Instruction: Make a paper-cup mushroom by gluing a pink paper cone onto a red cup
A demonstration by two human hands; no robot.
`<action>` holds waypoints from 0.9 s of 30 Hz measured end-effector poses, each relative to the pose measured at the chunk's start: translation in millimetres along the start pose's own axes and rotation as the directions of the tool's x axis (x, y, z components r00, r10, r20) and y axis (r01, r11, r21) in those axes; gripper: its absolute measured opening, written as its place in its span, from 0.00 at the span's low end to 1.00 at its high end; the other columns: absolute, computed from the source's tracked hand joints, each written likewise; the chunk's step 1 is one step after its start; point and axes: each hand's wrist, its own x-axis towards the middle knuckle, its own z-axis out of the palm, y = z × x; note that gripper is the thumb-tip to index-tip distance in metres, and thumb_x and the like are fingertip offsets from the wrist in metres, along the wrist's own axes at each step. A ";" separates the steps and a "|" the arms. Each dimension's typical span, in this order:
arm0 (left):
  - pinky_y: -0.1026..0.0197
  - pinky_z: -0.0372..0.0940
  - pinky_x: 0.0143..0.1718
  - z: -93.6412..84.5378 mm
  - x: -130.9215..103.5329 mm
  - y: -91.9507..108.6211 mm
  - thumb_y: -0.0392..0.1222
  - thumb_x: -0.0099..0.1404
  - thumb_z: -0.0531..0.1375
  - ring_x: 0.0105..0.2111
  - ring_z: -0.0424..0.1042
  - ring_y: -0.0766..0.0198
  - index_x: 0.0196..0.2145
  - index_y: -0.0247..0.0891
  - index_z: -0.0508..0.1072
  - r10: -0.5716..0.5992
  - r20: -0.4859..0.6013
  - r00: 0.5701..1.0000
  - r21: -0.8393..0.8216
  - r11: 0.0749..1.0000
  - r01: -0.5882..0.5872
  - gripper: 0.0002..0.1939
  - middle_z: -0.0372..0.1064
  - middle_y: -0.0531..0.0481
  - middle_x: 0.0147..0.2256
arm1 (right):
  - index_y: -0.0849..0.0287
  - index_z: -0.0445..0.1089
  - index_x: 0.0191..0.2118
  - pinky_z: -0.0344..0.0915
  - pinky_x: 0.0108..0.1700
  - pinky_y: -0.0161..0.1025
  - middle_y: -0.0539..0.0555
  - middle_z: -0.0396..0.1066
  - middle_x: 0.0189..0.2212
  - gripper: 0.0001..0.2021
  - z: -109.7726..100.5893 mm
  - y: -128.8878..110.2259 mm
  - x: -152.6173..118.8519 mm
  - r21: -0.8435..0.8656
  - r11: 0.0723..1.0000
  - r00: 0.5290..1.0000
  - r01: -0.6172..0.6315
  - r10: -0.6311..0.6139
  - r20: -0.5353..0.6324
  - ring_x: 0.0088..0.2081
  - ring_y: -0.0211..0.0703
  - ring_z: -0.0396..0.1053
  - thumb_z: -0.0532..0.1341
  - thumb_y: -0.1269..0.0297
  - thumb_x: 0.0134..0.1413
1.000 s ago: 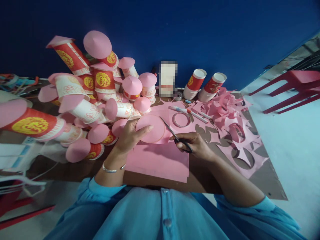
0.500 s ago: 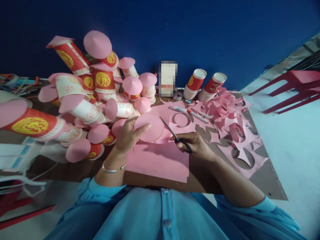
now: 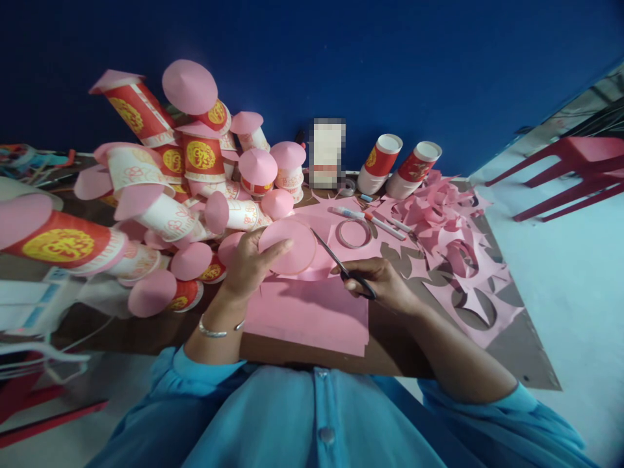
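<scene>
A round pink paper disc (image 3: 288, 248) is pinched in my left hand (image 3: 254, 260), its thumb lying over the face. My right hand (image 3: 377, 283) is closed round the dark handles of a pair of scissors (image 3: 336, 258). Their blades point up and left, with the tip close to the disc's right edge; whether they touch it I cannot tell. Beneath both hands lie flat pink paper sheets (image 3: 307, 318). Behind the scissors a roll of tape (image 3: 353, 234) rests on pink paper beside a marker pen (image 3: 385, 225).
Paper cups topped with pink cones (image 3: 202, 156) crowd the left of the table. Two stacks of red and white cups (image 3: 380, 162) stand at the back, near a blurred-out white object (image 3: 327, 153). Pink paper offcuts (image 3: 439, 221) cover the right side. A red stool (image 3: 575, 172) is beyond.
My left hand and the paper disc have shifted very slightly left. The scissors and right hand have hardly moved.
</scene>
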 end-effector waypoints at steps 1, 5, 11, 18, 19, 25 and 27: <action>0.58 0.74 0.39 -0.2 0.2 0.4 0.52 0.58 0.71 0.35 0.78 0.57 0.32 0.37 0.80 0.004 0.009 1.000 0.005 1.000 -0.004 0.15 0.81 0.49 0.33 | 0.67 0.81 0.45 0.59 0.27 0.35 0.48 0.62 0.22 0.29 0.2 0.4 0.1 0.005 1.000 1.000 -0.003 0.003 0.001 0.24 0.32 0.56 0.75 0.44 0.48; 0.57 0.74 0.40 -0.7 0.6 2.2 0.51 0.59 0.70 0.35 0.77 0.57 0.31 0.37 0.79 0.019 0.061 0.998 0.049 0.999 -0.022 0.14 0.80 0.49 0.32 | 0.66 0.82 0.45 0.60 0.28 0.35 0.48 0.64 0.22 0.28 1.1 2.8 0.8 0.022 1.000 1.000 -0.013 0.014 -0.012 0.25 0.33 0.56 0.75 0.45 0.47; 0.56 0.74 0.42 -1.1 0.4 5.3 0.50 0.59 0.69 0.36 0.76 0.56 0.31 0.39 0.78 0.007 0.086 0.996 0.058 0.998 -0.012 0.12 0.79 0.51 0.33 | 0.66 0.82 0.45 0.61 0.29 0.35 0.49 0.66 0.23 0.26 0.2 5.2 1.0 -0.003 1.000 1.000 -0.006 0.006 -0.022 0.25 0.32 0.57 0.75 0.48 0.48; 0.56 0.75 0.44 -1.6 0.8 6.6 0.52 0.58 0.69 0.37 0.77 0.56 0.31 0.38 0.78 0.016 0.082 0.996 0.058 0.998 -0.021 0.13 0.79 0.51 0.33 | 0.66 0.82 0.43 0.60 0.28 0.34 0.48 0.64 0.23 0.27 -1.2 1.8 1.2 -0.070 0.998 1.000 0.003 -0.005 -0.025 0.25 0.32 0.55 0.74 0.45 0.48; 0.56 0.75 0.44 -1.5 0.6 5.8 0.51 0.58 0.70 0.37 0.78 0.56 0.31 0.38 0.78 0.009 0.079 0.997 0.049 0.999 -0.013 0.14 0.80 0.50 0.33 | 0.66 0.82 0.43 0.59 0.27 0.34 0.48 0.64 0.23 0.27 -1.3 1.4 1.3 -0.071 0.997 1.000 0.006 -0.007 -0.025 0.25 0.32 0.55 0.74 0.45 0.48; 0.54 0.75 0.42 -0.9 -0.1 -1.5 0.53 0.58 0.70 0.36 0.78 0.56 0.34 0.37 0.80 -0.040 0.037 0.999 -0.025 0.999 0.041 0.15 0.81 0.47 0.35 | 0.66 0.82 0.43 0.58 0.26 0.34 0.48 0.64 0.23 0.27 -1.5 0.9 1.4 -0.078 0.997 1.000 0.011 -0.013 -0.024 0.24 0.32 0.55 0.74 0.44 0.49; 0.54 0.75 0.43 -0.9 0.0 -2.6 0.53 0.58 0.70 0.37 0.78 0.56 0.35 0.38 0.80 -0.028 0.025 0.999 -0.034 0.999 0.029 0.15 0.81 0.48 0.36 | 0.66 0.82 0.43 0.59 0.27 0.34 0.48 0.64 0.23 0.28 -1.3 0.9 1.4 -0.075 0.997 1.000 0.002 -0.004 -0.021 0.24 0.32 0.55 0.74 0.44 0.48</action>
